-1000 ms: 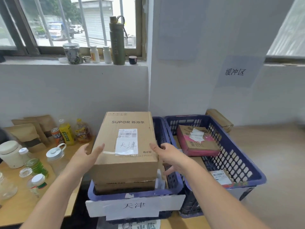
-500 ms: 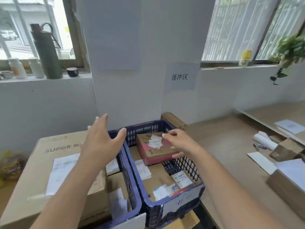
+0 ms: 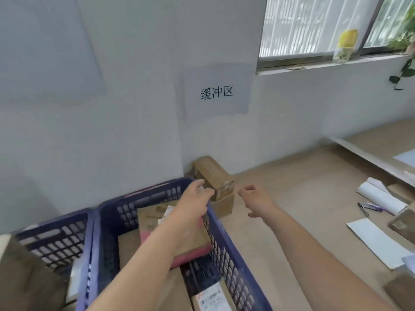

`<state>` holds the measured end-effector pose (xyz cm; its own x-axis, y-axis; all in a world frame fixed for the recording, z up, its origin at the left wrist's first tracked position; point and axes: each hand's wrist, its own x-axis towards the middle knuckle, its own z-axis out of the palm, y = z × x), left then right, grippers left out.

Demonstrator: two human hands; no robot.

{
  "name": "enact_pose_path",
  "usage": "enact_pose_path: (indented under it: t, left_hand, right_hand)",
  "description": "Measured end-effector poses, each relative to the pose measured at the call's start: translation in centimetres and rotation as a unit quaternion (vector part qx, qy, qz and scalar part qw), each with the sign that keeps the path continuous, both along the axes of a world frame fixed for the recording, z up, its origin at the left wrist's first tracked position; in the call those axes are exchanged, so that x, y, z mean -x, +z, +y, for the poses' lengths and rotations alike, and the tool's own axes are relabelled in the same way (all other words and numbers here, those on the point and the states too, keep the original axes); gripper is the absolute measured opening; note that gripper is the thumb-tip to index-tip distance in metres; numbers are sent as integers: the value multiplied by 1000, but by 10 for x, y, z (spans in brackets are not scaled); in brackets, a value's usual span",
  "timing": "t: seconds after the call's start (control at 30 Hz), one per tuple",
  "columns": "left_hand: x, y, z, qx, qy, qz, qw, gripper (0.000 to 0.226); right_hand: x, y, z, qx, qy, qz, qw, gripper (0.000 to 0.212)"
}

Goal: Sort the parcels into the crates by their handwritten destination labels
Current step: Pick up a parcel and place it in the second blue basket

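Observation:
Two small brown cardboard parcels [image 3: 212, 173] sit stacked on the wooden table by the wall, under a paper sign with handwriting. My left hand [image 3: 194, 202] hovers over the far right corner of a blue crate [image 3: 226, 241], fingers loosely curled, holding nothing, just left of the stacked parcels. My right hand [image 3: 258, 199] hangs to their right, fingers relaxed and empty. Inside the crate lie a pink-edged box [image 3: 193, 250] and flat parcels with printed labels [image 3: 210, 298]. A second blue crate [image 3: 56, 239] stands further left.
A large brown box [image 3: 20, 277] fills the bottom left corner. On the table at right lie a paper roll [image 3: 381, 198], white sheets [image 3: 377, 241], a pen and more cardboard parcels [image 3: 403, 223]. A raised shelf edge runs along the far right.
The view has swung right, away from the left crate and its large box. Both hands moved forward and right, from over the crates toward the stacked parcels by the wall.

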<state>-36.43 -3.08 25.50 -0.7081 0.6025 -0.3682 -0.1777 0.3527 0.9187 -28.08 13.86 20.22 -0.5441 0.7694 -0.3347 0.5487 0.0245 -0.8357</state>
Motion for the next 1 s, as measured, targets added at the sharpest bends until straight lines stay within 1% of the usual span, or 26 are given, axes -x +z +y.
enact_pose_path:
  t: [0.03,0.07,0.13,0.2,0.27,0.37,0.47,0.57,0.63,0.67,0.77,0.8,0.83,0.87,0.9,0.93,1.0]
  left_hand:
    - [5,-9,21,-38,15,-96,995,51]
    - [12,-20,41,-66,36,-164,984,48]
    - [23,-42,75,-81,73,-212,971,46]
    - [36,-61,102,-90,112,-231,962,46]
    - [49,-82,127,-91,131,-225,961,48]
    - [66,-109,154,-57,131,-184,973,51]
    - [73,-120,167,-18,142,-177,974,42]
    - [78,-132,177,-5,125,-200,972,64]
    - [81,-134,178,-8,120,-216,969,65]
    - [80,-132,178,-1,115,-220,969,67]
    - [81,-131,176,15,97,-210,973,97]
    - [84,-136,176,18,92,-198,976,101]
    - [91,-151,177,23,86,-185,979,103]
    - [92,-150,177,29,70,-175,982,106]
    - [92,-148,177,30,61,-173,983,107]
    - [93,-149,178,32,59,-169,983,102]
    - [87,-139,175,28,41,-154,987,77]
  right_hand:
    - [8,-10,16,3,3,-7,1000,23]
    - [15,-19,31,5,9,-14,1000,23]
    - [32,-39,58,3,39,-30,999,30]
    - [49,-57,81,0,79,-48,996,46]
    - [66,-71,100,-1,100,-52,994,52]
    - [88,-86,121,15,80,-27,996,59]
    - [104,-100,136,22,86,-13,996,63]
    - [112,-113,143,59,100,12,993,64]
    - [114,-118,144,76,101,27,992,57]
    - [114,-120,144,70,97,30,992,49]
    - [110,-123,147,29,82,42,995,17]
    - [108,-123,149,24,77,46,996,14]
    - [104,-122,151,24,72,47,996,17]
    - [100,-119,154,26,66,48,996,20]
    - [95,-114,156,27,62,50,996,23]
    - [90,-110,158,26,61,58,996,29]
    - [78,-91,158,22,51,73,996,34]
